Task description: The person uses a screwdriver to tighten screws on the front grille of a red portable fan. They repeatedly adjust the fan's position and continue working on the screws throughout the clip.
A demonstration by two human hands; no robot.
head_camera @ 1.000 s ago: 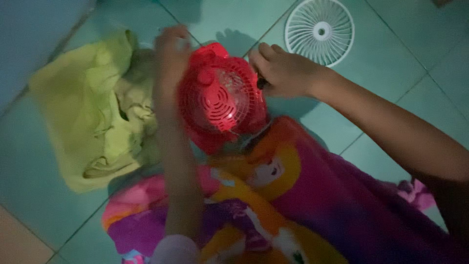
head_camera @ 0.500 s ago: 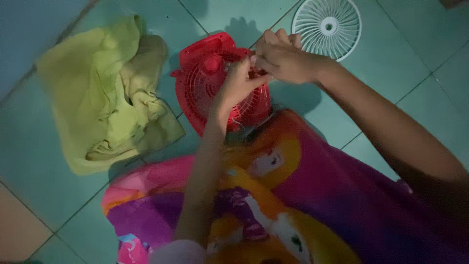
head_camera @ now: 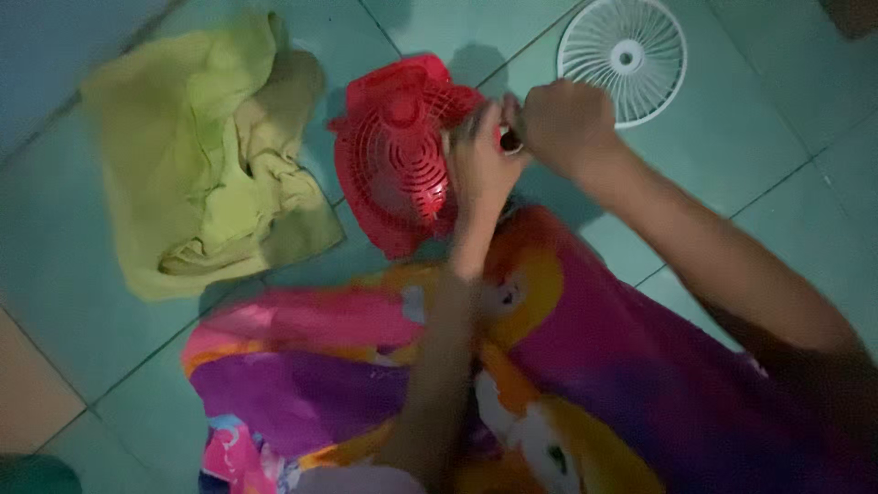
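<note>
Red fan housing on tiled floor, left hand gripping its right edge, right hand closed beside it, white grille behind, yellow-green cloth left.

Dim in here, with a cool blue-green cast over the tiled floor. What light there is seems to fall from the lower side, since shadows lie toward twelve o'clock: a soft dark patch behind the red fan housing and another under the right hand. No glare anywhere; the white round grille is the brightest spot. The picture is soft and grainy throughout. Both forearms smear with motion blur, and the colourful blanket at six o'clock is mushy. The corner at five o'clock sinks to near black.
</note>
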